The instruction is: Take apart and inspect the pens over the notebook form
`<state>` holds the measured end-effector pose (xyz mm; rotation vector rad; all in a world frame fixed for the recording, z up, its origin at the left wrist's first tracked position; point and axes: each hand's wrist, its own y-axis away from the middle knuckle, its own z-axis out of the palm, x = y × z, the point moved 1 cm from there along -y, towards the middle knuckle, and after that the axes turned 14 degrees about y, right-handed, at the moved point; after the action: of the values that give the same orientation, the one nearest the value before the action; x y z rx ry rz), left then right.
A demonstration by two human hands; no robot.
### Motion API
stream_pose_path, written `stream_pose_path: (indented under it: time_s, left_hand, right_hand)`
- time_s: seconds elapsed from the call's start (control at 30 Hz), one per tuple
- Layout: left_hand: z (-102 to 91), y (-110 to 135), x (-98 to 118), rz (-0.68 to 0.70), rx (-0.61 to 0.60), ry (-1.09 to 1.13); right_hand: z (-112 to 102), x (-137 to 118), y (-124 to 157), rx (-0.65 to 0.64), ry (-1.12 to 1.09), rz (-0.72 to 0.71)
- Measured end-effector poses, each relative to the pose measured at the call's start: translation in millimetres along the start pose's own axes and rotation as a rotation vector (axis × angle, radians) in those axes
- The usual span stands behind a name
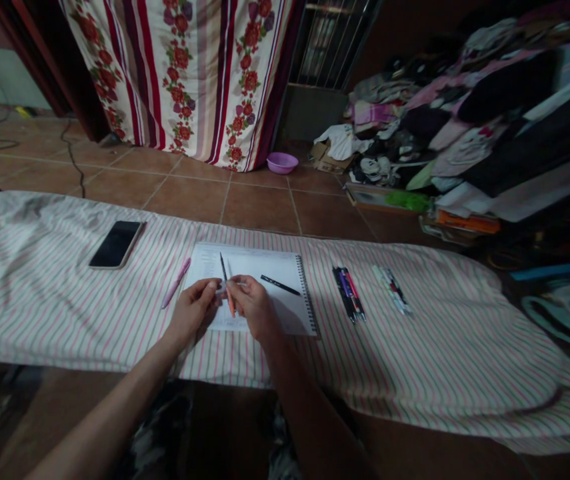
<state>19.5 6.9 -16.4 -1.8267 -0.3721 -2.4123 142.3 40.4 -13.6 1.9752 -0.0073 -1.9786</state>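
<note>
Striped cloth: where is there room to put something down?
Bare cloth lies left of the phone and right of the white pens. Crowded in the middle: spiral notebook, left hand and right hand on an orange pen, pink pen, dark pens.

Phone (116, 244), purple bowl (282, 162), clothes pile (465, 127)

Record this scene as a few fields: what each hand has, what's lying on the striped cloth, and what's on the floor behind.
left hand: fingertips on the held pen
right hand: grip on the held pen too, above the notebook
notebook: spiral-bound, open, on the striped cloth
black pen: lying on the notebook, untouched
pink pen: on the cloth, left of the notebook
phone: screen up, further left
right of notebook: dark pens, then pale pens
floor behind: purple bowl, clothes pile
</note>
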Motion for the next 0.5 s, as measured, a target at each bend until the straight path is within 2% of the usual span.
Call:
stream_pose_path:
  time_s: [0.03, 0.1, 0.27, 0.5]
  left_hand:
    - [4.0, -0.4, 1.0, -0.109, -0.035, 0.12]
    - [10.6, -1.1, 2.3, -0.208, -0.081, 0.313]
    - [13.0, -2.9, -0.5, -0.241, -0.095, 0.498]
    - [6.9, -7.3, -4.5, -0.219, 0.04, 0.683]
  right_hand:
    - [-0.5, 0.6, -0.3, -0.013, 0.006, 0.005]
    - [-1.3, 2.4, -1.0, -0.022, 0.042, 0.012]
    - [-3.8, 2.3, 0.8, -0.001, 0.144, 0.013]
    - [-7.8, -5.1, 7.4, -0.053, 0.238, -0.026]
